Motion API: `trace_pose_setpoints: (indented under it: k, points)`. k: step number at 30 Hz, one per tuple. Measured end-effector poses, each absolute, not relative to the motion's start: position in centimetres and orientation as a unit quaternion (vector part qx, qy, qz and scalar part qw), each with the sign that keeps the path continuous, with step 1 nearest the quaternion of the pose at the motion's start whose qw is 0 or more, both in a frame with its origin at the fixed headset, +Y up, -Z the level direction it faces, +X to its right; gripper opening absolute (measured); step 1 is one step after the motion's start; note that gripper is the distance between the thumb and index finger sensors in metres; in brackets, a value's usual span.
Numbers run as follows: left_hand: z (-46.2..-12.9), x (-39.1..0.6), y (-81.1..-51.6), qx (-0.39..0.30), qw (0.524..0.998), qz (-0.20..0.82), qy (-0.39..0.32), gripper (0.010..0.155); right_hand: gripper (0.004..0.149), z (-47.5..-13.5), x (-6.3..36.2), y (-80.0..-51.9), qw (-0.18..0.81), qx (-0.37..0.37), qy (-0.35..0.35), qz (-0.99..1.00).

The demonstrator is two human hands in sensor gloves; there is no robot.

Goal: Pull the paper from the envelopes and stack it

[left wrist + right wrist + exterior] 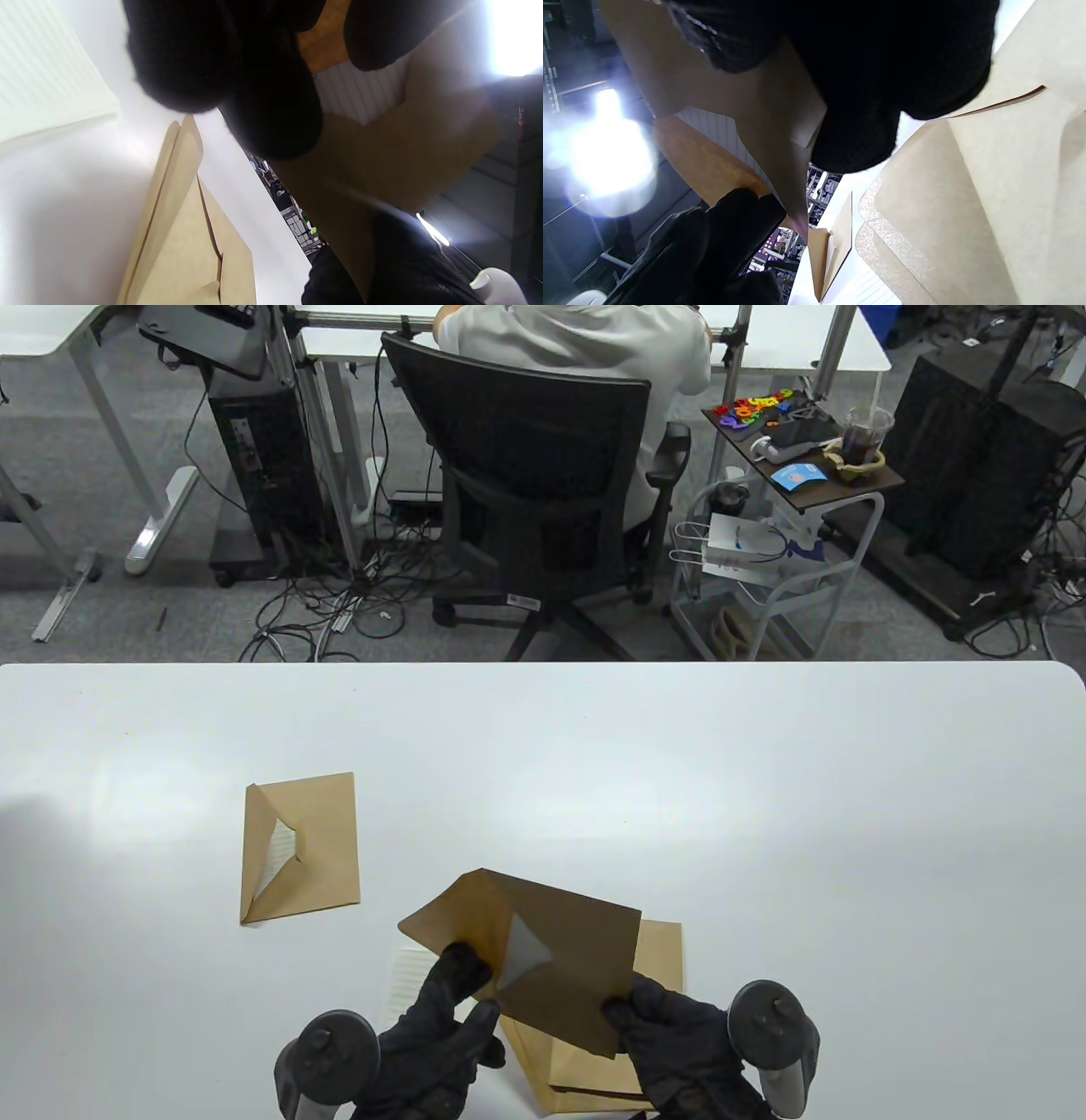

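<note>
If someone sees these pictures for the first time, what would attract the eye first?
Two black-gloved hands, left hand and right hand, hold a brown envelope above the table's near edge, its flap open over lined paper. Another open envelope lies flat further left on the white table.

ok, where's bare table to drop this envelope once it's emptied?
Free: the whole right half of the table, and the far strip beyond the lone envelope. Crowded: the near centre, where both hands, left and right, hold the envelope over stacked envelopes, with lined paper alongside.
</note>
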State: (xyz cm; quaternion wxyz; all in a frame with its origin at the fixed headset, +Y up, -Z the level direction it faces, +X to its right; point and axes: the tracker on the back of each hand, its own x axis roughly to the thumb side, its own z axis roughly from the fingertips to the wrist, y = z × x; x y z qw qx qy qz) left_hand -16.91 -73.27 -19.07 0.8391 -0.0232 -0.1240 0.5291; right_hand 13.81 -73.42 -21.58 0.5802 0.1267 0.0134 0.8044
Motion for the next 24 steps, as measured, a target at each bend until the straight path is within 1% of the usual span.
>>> trace_pose_setpoints:
  k: [5, 7, 11, 14, 19, 24]
  points:
    - [-19.5, -16.9, -74.0, -0.068, 0.818, 0.56, -0.111, 0.075, 0.045, -21.3, 13.1, -73.3, 0.571, 0.154, 0.013, 0.806]
    - [-19.7, -16.9, -74.5, -0.096, 0.799, 0.584, -0.102, 0.074, 0.044, -21.1, 12.8, -73.3, 0.562, 0.144, 0.009, 0.815]
    - [-20.0, -17.0, -74.9, -0.118, 0.781, 0.605, -0.099, 0.07, 0.044, -21.1, 12.6, -73.4, 0.555, 0.15, 0.014, 0.818]
    - [-19.9, -17.0, -74.7, -0.107, 0.791, 0.593, -0.103, 0.063, 0.044, -21.1, 12.6, -73.4, 0.551, 0.15, 0.016, 0.821]
    - [-19.8, -17.1, -73.9, -0.053, 0.84, 0.528, -0.112, 0.046, 0.044, -20.9, 12.4, -73.3, 0.534, 0.159, 0.015, 0.83]
    - [-19.7, -18.0, -73.1, -0.02, 0.841, 0.529, -0.112, 0.044, 0.043, -20.8, 12.8, -72.9, 0.514, 0.126, -0.006, 0.849]
